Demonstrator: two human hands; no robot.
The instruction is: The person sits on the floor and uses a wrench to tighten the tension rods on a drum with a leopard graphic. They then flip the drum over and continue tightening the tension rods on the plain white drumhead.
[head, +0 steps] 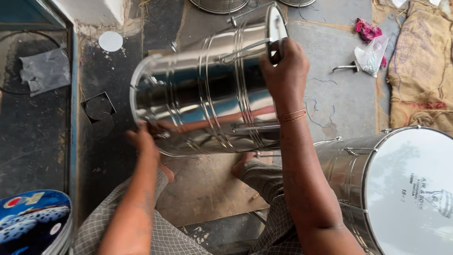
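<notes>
A: A person seated on the floor is holding a shiny steel drum shell on its side, just above a brown board lying between the knees.

B: And the hands, what are they doing?

A: The right hand is closing around the far rim, fingers curled over the hoop beside a metal tension rod. The left hand is gripping the near open rim from below (its fingertips are hidden against the metal, so how tightly it is holding cannot be told).

B: Is the shell resting on anything?

A: It is hanging tilted between the two hands, its open mouth facing left; whether its underside is touching the board is unclear.

B: What is lying around it?

A: A finished drum with a white head is lying at lower right, just beside the right forearm. A pink cloth and a clear plastic bag are sitting on the floor near a burlap sack at upper right. A blue printed drumhead is showing at lower left, well apart from the shell
</notes>
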